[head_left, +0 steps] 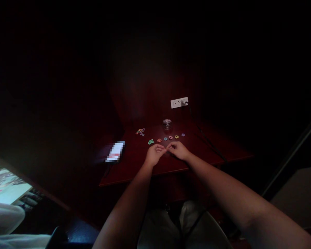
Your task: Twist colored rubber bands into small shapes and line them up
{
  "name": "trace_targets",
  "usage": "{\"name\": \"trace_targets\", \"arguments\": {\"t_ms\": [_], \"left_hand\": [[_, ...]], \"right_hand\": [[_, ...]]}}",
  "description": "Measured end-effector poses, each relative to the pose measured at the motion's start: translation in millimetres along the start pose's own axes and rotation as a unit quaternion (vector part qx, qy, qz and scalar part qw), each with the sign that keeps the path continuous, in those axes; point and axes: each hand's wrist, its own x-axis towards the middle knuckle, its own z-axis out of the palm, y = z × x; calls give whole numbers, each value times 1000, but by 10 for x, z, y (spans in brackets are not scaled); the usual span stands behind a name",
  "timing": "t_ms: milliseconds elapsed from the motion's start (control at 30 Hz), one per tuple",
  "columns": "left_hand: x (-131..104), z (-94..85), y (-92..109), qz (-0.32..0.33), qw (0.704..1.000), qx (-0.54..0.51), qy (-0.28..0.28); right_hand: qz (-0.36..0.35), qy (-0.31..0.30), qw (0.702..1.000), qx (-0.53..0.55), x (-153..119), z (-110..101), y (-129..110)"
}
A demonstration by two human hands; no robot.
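Note:
Over the front of the dark red table, my left hand (154,154) and my right hand (178,150) meet fingertip to fingertip. Both are closed in a pinch, and whatever lies between the fingers is too small to make out. Just beyond them runs a row of small coloured bands, perhaps hair ties: a green bunch (151,141), an orange one (159,140), a blue one (165,139), a pink one (170,138), a yellow one (176,137) and a purple one (183,135). A loose pile of mixed coloured bands (140,131) lies farther back on the left.
A small clear jar (167,124) with a lid stands at the back of the table (134,169). A phone (115,152) with a lit, blurred screen is at the left edge. A black cable (209,141) runs from the wall socket (179,102) down the right side.

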Motion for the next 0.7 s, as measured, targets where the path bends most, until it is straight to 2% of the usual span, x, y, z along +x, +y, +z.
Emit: {"name": "trace_targets", "arguments": {"t_ms": [167,433,700], "left_hand": [[8,-4,-9,-12,1000,-24,-12],[-38,10,71,4,999,-20,-41],[-24,5,7,18,997,-19,-67]], "right_hand": [[13,13,1000,6,4,0,0],[3,26,1000,-5,16,-2,30],[-9,35,999,-39,7,33,31]]}}
